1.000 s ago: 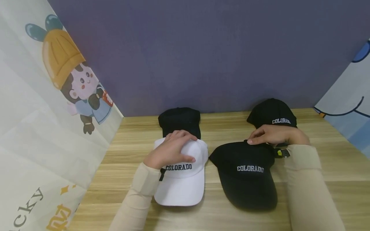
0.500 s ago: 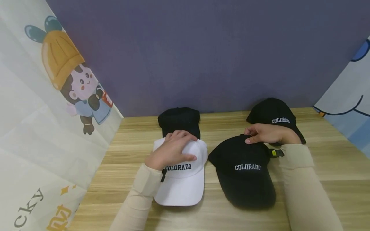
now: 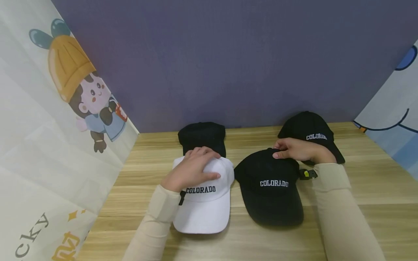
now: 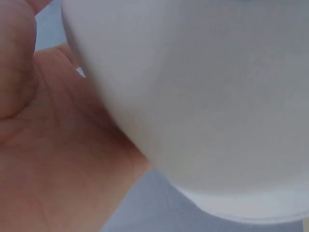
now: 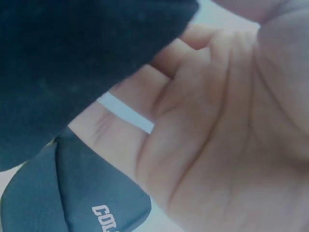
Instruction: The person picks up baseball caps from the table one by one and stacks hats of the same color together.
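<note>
A white baseball cap lettered COLORADO faces forward, left of the middle. My left hand holds its crown from above, fingers over the top and thumb across the front. In the left wrist view, the white cap's smooth side lies beside my palm. To its right, a black baseball cap with white COLORADO lettering tilts brim-down. My right hand pinches this cap at the top of its crown. The right wrist view shows the black fabric at my fingers, their tips hidden behind it.
Behind the white cap sits another black cap, partly covered by it. A black COLORADO cap stands at the back right, just behind my right hand. The wooden table ends at a purple-grey back wall, with printed curtains on the sides.
My right hand has moved a little left and toward the back, bringing the black cap along. My left hand and the white cap have hardly moved.
</note>
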Action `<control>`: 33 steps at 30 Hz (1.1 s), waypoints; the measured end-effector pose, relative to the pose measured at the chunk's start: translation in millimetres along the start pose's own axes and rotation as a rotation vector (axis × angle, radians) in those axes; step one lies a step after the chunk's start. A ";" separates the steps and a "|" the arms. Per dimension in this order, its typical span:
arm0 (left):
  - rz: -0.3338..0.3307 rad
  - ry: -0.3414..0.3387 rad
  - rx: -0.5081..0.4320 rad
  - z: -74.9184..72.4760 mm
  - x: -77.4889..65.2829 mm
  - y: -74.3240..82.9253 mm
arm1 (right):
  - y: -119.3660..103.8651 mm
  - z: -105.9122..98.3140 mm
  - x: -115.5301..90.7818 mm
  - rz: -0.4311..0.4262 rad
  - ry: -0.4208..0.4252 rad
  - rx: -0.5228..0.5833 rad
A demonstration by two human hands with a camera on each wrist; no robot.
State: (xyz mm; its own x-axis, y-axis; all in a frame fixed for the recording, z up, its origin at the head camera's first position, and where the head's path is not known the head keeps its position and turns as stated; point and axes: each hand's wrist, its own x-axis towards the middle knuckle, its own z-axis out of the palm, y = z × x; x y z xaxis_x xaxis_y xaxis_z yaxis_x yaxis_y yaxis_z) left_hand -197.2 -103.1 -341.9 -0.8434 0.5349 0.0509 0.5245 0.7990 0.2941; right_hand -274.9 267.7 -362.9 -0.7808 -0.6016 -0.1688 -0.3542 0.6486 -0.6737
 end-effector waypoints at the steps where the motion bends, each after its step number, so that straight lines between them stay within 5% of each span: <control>1: -0.002 0.001 -0.003 -0.8 -0.2 -0.8 | 0.0 -0.6 -0.5 0.010 0.001 -0.001; 13: -0.022 0.011 -0.054 -3.4 -1.5 -11.9 | -0.7 -4.8 -5.9 0.078 -0.010 0.030; 22: -0.082 -0.002 -0.205 -9.4 -4.1 -29.8 | 4.9 -11.5 -11.8 0.117 -0.017 -0.056; 33: -0.174 -0.005 -0.370 -19.0 -12.4 -55.3 | 10.3 -17.9 -20.2 0.152 -0.026 0.003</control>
State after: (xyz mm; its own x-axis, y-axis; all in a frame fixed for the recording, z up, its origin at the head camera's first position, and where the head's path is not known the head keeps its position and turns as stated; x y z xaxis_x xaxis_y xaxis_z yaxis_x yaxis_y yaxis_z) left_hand -218.0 -159.2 -340.6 -0.9148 0.4024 -0.0346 0.2955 0.7253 0.6218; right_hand -272.0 294.9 -353.6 -0.8116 -0.5086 -0.2876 -0.2312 0.7316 -0.6413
